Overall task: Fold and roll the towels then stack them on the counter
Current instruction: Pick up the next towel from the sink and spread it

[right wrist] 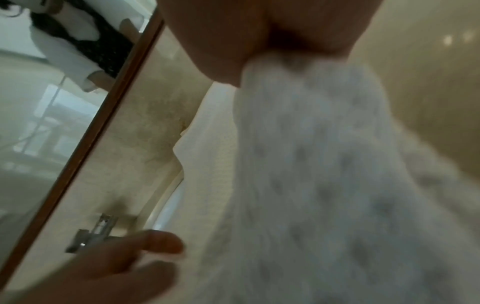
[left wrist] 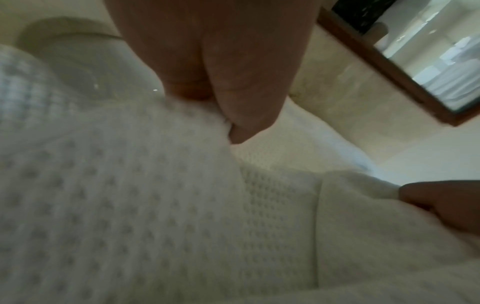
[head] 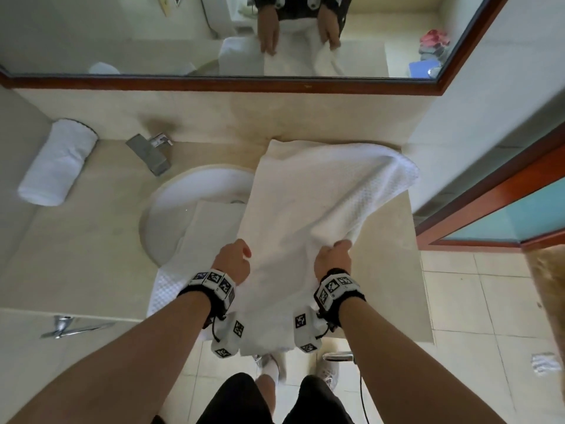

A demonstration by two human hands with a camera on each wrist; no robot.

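A white waffle-weave towel [head: 308, 209] is spread over the right part of the table [head: 91, 240], its near end hanging over the front edge. Its left edge is pinched by the left hand [head: 234, 260]; a bunched fold is gripped by the right hand [head: 333, 258]. The washbasin [head: 195, 191] is partly covered. A rolled towel [head: 58, 162] lies far left. No writing is legible.
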